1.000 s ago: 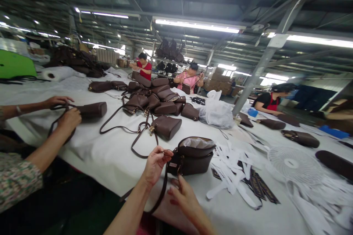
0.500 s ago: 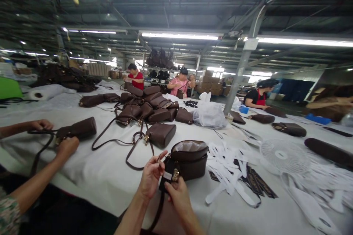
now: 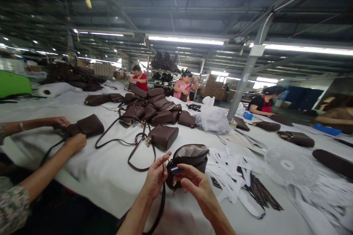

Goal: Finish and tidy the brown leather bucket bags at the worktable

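An open brown bag (image 3: 197, 156) with pale lining paper inside stands on the white-covered table (image 3: 110, 187) in front of me. At its left end, my left hand (image 3: 157, 176) pinches a thin dark cord. My right hand (image 3: 193, 181) has its thumb and fingers around a small dark tag (image 3: 175, 170) hanging by the bag's end. The bag's strap (image 3: 161, 205) runs down between my forearms.
Brown bags (image 3: 154, 108) are piled mid-table. White strips (image 3: 228, 176), black tags (image 3: 263, 191) and a white fan (image 3: 289, 165) lie right. A co-worker's hands (image 3: 74, 143) handle a bag at left; other people work across the table.
My right hand has moved up from below the metal fitting to the dark tag. My left hand still pinches the cord. The co-worker's bag at left has turned, and the view has shifted slightly.
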A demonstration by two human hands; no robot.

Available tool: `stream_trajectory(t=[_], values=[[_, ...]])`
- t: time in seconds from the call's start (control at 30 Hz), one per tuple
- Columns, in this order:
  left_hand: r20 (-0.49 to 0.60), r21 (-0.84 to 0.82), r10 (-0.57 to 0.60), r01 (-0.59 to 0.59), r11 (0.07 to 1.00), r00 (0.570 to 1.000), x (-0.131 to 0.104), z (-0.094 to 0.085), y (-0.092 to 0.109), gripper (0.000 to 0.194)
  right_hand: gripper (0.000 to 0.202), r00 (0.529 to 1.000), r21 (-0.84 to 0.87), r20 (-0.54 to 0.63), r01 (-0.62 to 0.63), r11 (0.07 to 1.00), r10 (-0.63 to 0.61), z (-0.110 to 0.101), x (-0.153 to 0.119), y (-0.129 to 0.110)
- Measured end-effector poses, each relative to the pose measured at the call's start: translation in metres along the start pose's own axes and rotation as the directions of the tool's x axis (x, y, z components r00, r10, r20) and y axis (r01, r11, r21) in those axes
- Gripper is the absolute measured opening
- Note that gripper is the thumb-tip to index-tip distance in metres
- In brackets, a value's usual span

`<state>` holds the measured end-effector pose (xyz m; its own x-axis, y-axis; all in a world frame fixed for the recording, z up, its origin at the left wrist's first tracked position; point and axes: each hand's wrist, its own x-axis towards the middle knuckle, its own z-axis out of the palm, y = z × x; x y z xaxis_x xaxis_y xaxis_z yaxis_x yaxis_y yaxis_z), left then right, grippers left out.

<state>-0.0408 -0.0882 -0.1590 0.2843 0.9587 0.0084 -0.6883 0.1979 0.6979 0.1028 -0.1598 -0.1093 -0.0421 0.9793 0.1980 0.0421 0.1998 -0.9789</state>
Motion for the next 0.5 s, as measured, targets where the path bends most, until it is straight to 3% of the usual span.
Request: stream_trajectory(t=[0.07, 0.2, 0.33, 0.4, 0.5], values=[[0.025, -0.022, 0.002, -0.001, 1.000, 1.000, -0.001, -0.002, 0.000, 0.036, 0.032, 0.995, -0.123, 0.021, 0.103, 0.987, -0.101, 0.000, 0.008, -0.003], [0.084, -0.085, 0.045, -0.038, 0.996, 0.995, 0.000, -0.009, 0.000, 0.040, 0.016, 0.948, -0.408, 0.057, 0.309, 0.859, -0.314, 0.005, 0.031, -0.012], [0.038, -0.133, 0.085, -0.079, 0.988, 0.996, 0.001, -0.016, -0.001, 0.042, 0.016, 0.950, -0.578, 0.199, 0.312, 0.754, -0.241, 0.014, 0.054, -0.027], [-0.006, -0.142, 0.089, -0.089, 0.986, 0.996, 0.001, -0.019, -0.001, 0.039, 0.017, 0.955, -0.745, 0.231, 0.297, 0.597, -0.186, 0.021, 0.062, -0.034], [-0.068, -0.157, 0.131, -0.140, 0.978, 0.989, 0.002, -0.022, 0.000, 0.037, 0.012, 0.951, -0.906, 0.283, 0.309, 0.289, -0.127, 0.033, 0.069, -0.038]])
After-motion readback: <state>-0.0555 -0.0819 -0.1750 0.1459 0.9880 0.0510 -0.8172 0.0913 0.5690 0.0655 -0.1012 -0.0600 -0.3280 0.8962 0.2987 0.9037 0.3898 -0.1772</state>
